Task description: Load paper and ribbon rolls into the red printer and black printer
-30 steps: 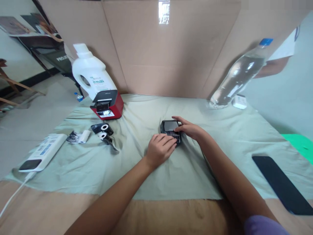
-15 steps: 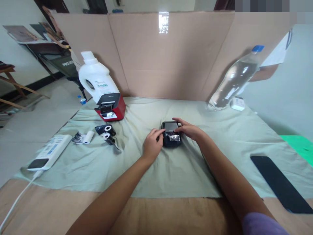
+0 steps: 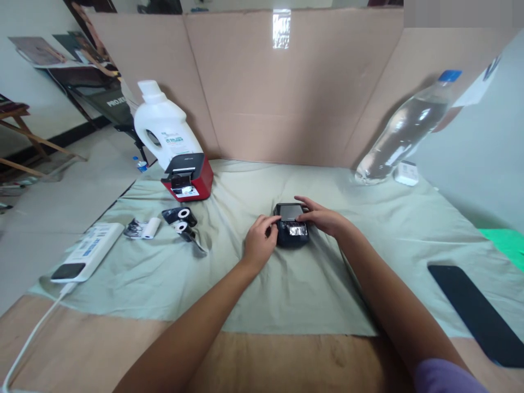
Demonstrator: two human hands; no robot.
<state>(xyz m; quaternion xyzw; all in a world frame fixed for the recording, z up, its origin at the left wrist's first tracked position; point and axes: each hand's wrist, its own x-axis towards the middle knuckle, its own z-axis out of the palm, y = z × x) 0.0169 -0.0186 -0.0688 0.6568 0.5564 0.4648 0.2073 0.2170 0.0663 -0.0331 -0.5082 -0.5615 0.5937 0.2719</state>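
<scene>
Cardboard wall stands at the back of the desk, pale green cloth spread over most of the top. Small black machine sits mid-cloth, flat, between the person's two hands. Grey panel on its far half, shiny silver patch on the near half.

Left hand is at the machine's left side: loosely curled, gap between thumb and index, index fingertip at the left edge of the panel. Can't tell if that grip bears any load. Right hand comes in at the far right corner, thumb by the panel's lower right, index stretched past the far edge. So that corner lies inside the right grip; can't tell from here whether it's clamped or just resting. Near half of the machine is uncovered by either hand.

Left of the hands: two black rolls, white roll, red-and-black box in front of a white jug. Far right: water bottle, tilted. Dark phone nearer the person.
</scene>
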